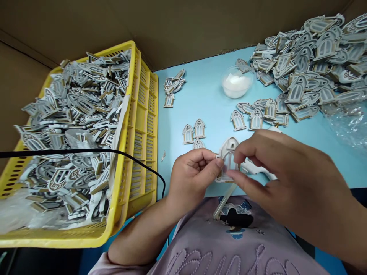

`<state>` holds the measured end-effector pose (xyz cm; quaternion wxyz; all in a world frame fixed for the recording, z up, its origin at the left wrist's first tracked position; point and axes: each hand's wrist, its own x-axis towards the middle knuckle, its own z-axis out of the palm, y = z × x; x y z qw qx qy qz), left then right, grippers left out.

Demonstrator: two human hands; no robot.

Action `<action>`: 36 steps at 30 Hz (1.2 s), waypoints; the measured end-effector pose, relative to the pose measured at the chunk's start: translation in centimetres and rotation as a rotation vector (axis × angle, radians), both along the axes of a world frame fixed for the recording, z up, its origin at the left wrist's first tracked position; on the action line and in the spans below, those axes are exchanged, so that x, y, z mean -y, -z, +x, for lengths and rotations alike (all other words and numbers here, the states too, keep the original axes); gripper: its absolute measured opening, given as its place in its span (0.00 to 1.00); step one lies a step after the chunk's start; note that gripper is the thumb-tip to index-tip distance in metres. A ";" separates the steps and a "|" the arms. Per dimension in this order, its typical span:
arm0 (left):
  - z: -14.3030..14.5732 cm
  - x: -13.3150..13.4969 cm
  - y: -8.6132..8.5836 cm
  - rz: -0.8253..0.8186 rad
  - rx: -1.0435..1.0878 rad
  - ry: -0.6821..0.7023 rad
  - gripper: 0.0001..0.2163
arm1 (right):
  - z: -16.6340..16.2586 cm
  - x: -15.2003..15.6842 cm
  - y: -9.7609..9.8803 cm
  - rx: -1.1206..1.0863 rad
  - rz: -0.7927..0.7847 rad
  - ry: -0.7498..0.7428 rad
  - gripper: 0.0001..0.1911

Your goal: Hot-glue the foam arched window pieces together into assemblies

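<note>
Arched window-shaped piece (228,144) is located at lower centre of the frame, above the near edge of the bench (200,91). Left hand (189,175): thumb and forefinger pinching its left edge. Right hand (282,172): thumb and forefinger bent in at its right side; whether they grip cannot be told. Risks, as judged: uneven finger pressure could twist or crack the piece; a slack left pinch could drop it; the right wrist could knock the white tool (254,168), partly hidden beneath; a sleeve or forearm could snag the black cable (109,150) at left.
</note>
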<state>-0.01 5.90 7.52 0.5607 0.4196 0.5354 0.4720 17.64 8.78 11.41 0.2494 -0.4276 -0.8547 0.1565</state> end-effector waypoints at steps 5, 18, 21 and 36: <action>0.1 -0.1 -0.1 0.002 -0.021 -0.007 0.08 | -0.2 0.2 0.2 0.032 0.006 -0.035 0.12; -0.2 0.0 0.1 0.023 0.006 0.029 0.07 | 0.4 0.0 -0.5 0.010 0.062 -0.002 0.06; -0.2 -0.1 0.0 0.035 0.005 0.027 0.07 | 0.3 0.2 -0.2 0.036 0.010 -0.060 0.05; -0.4 0.0 0.3 0.011 0.058 0.043 0.07 | 0.7 -0.3 -0.2 -0.001 0.192 0.018 0.06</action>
